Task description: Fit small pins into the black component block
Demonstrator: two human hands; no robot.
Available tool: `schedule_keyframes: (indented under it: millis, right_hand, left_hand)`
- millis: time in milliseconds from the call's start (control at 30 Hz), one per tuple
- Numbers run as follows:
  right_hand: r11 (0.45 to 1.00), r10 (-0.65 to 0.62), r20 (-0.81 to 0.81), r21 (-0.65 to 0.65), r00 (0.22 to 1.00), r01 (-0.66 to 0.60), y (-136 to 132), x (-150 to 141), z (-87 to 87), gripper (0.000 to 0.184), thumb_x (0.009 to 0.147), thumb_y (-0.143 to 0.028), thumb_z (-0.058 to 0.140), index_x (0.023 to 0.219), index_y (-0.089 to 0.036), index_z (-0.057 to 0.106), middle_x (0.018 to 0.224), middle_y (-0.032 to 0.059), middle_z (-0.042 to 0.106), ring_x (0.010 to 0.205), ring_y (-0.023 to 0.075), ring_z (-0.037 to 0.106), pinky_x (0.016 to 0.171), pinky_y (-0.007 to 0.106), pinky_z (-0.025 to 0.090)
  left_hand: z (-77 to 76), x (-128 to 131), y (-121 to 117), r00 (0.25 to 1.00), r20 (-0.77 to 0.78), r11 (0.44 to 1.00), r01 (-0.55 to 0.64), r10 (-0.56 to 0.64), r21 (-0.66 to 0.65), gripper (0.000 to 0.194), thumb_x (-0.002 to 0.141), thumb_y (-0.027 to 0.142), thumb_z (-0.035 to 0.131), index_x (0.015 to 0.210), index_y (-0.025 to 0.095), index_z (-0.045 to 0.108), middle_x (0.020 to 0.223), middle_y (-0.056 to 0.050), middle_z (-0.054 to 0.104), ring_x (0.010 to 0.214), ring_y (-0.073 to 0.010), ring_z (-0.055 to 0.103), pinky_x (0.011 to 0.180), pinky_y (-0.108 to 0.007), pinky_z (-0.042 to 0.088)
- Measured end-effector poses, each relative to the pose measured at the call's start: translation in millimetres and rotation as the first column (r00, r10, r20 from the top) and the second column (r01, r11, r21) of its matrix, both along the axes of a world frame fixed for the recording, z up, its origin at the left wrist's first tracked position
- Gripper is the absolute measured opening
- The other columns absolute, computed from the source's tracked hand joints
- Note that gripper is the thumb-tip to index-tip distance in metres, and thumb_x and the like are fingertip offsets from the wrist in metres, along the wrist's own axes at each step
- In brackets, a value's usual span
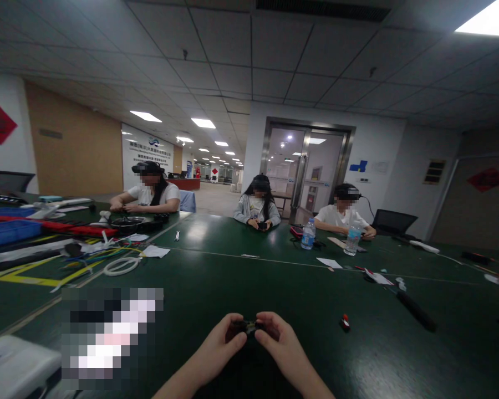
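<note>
Both my hands meet over the green tabletop at the bottom middle of the head view. My left hand [223, 344] is closed, thumb and fingers pinching the left end of a small dark object [250, 326]. The other end is between the thumb and fingers of my right hand [281, 343], also closed. The object looks black with a lighter patch in the middle; its kind cannot be made out, and its ends are hidden by my fingers. To the right, a small red and black item [345, 322] lies on the table.
Across the green table [216, 282] sit three people wearing headsets. Two water bottles [308, 235] stand near the right-hand person. Cables, a coiled white cord [121, 266] and a blue tray [12, 234] lie left. A white device [20, 363] is near left; a dark long-handled item [416, 311] is right.
</note>
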State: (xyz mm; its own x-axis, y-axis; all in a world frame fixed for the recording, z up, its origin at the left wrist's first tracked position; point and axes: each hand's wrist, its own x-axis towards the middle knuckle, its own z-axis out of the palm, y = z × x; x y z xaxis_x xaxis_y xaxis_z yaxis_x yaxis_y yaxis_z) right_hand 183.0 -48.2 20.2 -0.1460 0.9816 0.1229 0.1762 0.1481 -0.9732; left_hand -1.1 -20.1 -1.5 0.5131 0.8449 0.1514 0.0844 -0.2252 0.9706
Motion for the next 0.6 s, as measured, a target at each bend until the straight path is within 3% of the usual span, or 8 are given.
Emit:
schedule_keyframes:
  millis: [233, 400, 600]
  right_hand:
    - [0.998, -0.054, -0.080, 0.025, 0.995, 0.056, 2, -1, 0.2, 0.038, 0.067, -0.043, 0.064, 0.095, -0.018, 0.058, 0.095, 0.0065, 0.063, 0.094, 0.0233, 0.057, 0.086, 0.037, 0.042]
    - [0.998, -0.058, -0.102, 0.014, 0.993, 0.060, -3, -4, 8.8, 0.036, 0.066, -0.041, 0.064, 0.093, -0.018, 0.059, 0.094, 0.0062, 0.063, 0.095, 0.0230, 0.057, 0.088, 0.036, 0.041]
    - [0.998, -0.060, -0.080, 0.008, 0.995, 0.061, -5, -4, 10.9, 0.034, 0.068, -0.036, 0.062, 0.097, -0.018, 0.060, 0.097, 0.0058, 0.063, 0.095, 0.0233, 0.057, 0.086, 0.036, 0.043]
  left_hand:
    - [-7.5, 9, 1, 0.955, 0.287, 0.956, 0.013, 0.075, -0.292, 0.049, 0.066, 0.051, 0.067, 0.098, 0.016, 0.053, 0.077, 0.000, 0.056, 0.070, -0.0131, 0.054, 0.064, -0.026, 0.040]
    - [-0.8, 8, -5, 0.903, 0.417, 0.911, 0.083, 0.103, -0.404, 0.044, 0.068, 0.043, 0.070, 0.099, 0.018, 0.053, 0.094, -0.005, 0.058, 0.082, -0.0169, 0.059, 0.073, -0.030, 0.041]
    - [2.3, 5, -4, 0.878, 0.469, 0.886, 0.143, 0.092, -0.440, 0.048, 0.066, 0.039, 0.073, 0.105, 0.018, 0.053, 0.096, -0.005, 0.060, 0.086, -0.0175, 0.060, 0.079, -0.030, 0.043]
